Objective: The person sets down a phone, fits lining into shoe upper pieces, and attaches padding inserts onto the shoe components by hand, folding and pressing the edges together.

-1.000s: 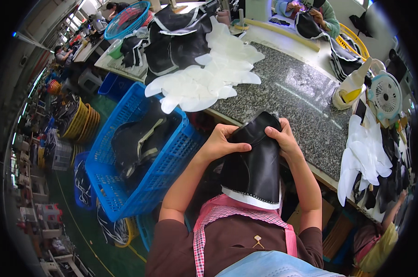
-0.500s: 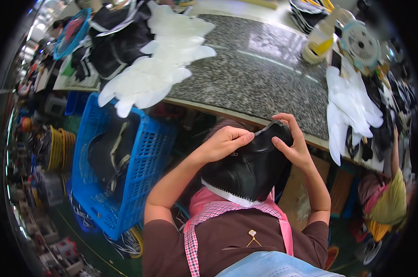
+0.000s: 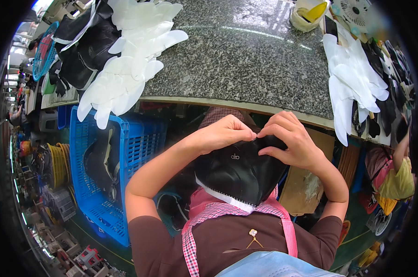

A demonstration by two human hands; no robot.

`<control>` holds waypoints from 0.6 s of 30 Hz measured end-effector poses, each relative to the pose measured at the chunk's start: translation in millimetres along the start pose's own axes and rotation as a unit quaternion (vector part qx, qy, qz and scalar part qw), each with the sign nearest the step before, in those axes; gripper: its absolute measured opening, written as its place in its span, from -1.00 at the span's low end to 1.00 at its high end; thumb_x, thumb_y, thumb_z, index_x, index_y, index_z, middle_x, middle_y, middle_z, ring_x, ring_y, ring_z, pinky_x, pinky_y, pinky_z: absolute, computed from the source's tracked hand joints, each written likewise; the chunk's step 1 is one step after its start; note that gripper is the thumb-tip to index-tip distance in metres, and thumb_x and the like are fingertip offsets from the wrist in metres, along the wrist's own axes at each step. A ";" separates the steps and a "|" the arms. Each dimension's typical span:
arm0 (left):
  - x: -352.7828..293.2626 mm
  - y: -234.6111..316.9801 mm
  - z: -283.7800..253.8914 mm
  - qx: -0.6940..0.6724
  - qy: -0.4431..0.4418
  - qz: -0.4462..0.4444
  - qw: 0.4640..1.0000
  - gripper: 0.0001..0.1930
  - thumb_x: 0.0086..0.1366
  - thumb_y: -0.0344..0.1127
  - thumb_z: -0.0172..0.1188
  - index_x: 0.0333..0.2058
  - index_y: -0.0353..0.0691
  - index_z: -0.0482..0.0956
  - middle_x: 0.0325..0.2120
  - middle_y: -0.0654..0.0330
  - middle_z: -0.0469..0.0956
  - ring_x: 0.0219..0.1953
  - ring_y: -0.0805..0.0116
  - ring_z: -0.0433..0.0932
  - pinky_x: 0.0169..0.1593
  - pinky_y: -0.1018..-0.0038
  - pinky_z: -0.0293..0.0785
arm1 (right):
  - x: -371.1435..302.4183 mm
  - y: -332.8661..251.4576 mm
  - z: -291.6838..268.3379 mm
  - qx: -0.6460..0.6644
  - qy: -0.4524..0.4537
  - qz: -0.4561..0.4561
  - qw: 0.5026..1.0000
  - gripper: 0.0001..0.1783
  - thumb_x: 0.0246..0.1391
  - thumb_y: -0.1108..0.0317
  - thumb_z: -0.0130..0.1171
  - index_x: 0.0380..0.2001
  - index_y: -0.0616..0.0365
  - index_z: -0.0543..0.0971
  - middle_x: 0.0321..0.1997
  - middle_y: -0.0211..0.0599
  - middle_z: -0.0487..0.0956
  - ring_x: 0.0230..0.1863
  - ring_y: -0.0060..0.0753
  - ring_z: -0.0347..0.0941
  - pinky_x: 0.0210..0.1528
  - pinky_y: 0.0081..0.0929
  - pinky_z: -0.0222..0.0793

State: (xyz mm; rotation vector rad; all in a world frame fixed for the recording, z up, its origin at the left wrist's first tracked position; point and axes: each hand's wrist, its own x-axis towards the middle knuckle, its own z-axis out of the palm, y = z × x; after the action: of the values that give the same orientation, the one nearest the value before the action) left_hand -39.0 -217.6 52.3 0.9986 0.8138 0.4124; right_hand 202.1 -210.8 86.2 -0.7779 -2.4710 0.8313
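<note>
A black leather piece (image 3: 239, 173) with a white zigzag-edged lining strip along its lower rim is held close to my chest, below the table edge. My left hand (image 3: 225, 133) pinches its top edge from the left, fingers curled. My right hand (image 3: 290, 141) grips the same top edge from the right, and the fingertips of both hands almost meet. A small metal emblem shows on the black leather just below my left hand. My pink checked apron covers my chest beneath the piece.
A speckled granite table (image 3: 246, 69) lies ahead. White cut pieces (image 3: 126, 76) pile at its left, more white pieces (image 3: 354, 81) hang at its right. A blue plastic crate (image 3: 96, 194) with dark pieces stands left. Another person (image 3: 393, 175) sits far right.
The view has tilted down and closer. Both hands have drawn the black piece lower toward my chest, and their fingertips have come together on its top edge.
</note>
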 end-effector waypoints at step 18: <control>7.1 -2.3 9.6 0.188 0.042 0.004 0.981 -0.70 0.37 -0.31 0.12 -0.42 -0.49 0.57 -0.70 -0.05 0.46 -0.64 0.52 0.43 -0.52 0.37 0.36 | 18.2 13.9 2.0 -0.042 -0.183 -0.082 0.979 -0.73 -0.04 0.22 0.35 -0.36 0.08 0.49 -0.27 -0.38 0.45 -0.10 -0.27 0.35 -0.02 -0.34 0.26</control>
State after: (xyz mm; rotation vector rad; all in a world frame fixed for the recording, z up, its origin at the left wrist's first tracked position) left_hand -27.2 -219.6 50.2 1.3428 0.9872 0.3151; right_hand 192.4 -191.0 79.5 -0.4704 -2.8639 0.8799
